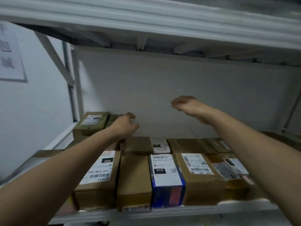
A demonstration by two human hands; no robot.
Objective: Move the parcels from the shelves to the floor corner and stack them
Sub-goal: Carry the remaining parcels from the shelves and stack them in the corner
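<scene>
Several cardboard parcels with white labels fill the shelf. At the front stand a box labelled 090 (97, 173), a plain brown box (134, 178) and a blue box labelled 010 (166, 178). A taller stacked parcel (92, 123) sits at the back left. My left hand (125, 124) reaches in beside that stacked parcel, fingers loosely curled, holding nothing. My right hand (184, 103) hovers higher over the back row, fingers loosely curled and empty.
The white metal shelf edge (195, 211) runs along the bottom. An upper shelf (146, 18) hangs overhead. A white back panel (179, 88) closes the bay. A wall with a paper sign (9, 51) is to the left.
</scene>
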